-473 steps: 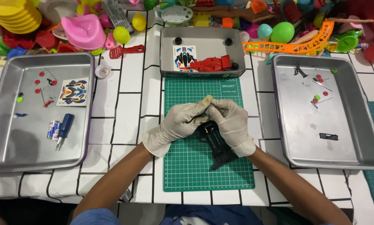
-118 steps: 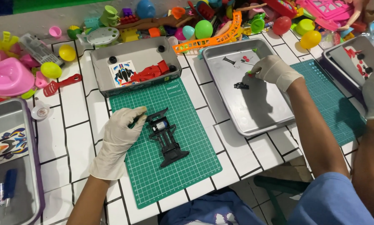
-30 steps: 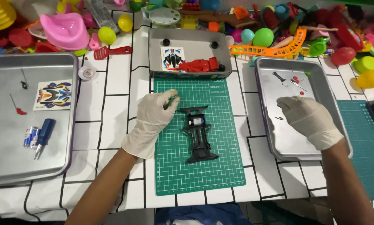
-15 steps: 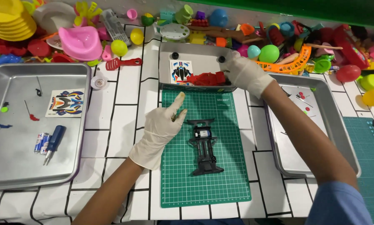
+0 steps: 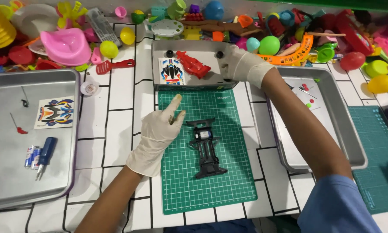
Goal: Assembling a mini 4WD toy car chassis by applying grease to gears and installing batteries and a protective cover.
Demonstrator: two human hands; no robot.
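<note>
A black toy-car chassis (image 5: 206, 149) lies lengthwise on the green cutting mat (image 5: 228, 185). My left hand (image 5: 158, 131), in a white glove, rests on the mat's left edge just beside the chassis, fingers spread and holding nothing. My right hand (image 5: 242, 64), also gloved, reaches into the right end of the small metal tray (image 5: 159, 84) behind the mat. Its fingertips are hidden, near a black wheel (image 5: 220, 55). That tray also holds a red car body (image 5: 193, 64), a sticker sheet (image 5: 171, 71) and another black wheel (image 5: 169, 53).
A large metal tray (image 5: 12, 190) at left holds a sticker sheet, a blue screwdriver (image 5: 45, 154), batteries and small parts. Another metal tray (image 5: 332, 129) at right holds tiny red and green parts. Colourful plastic toys (image 5: 68, 45) crowd the table's far edge. A second green mat (image 5: 375, 151) lies far right.
My right hand has left the right tray and reached across into the small tray behind the mat. My left hand has stayed beside the chassis.
</note>
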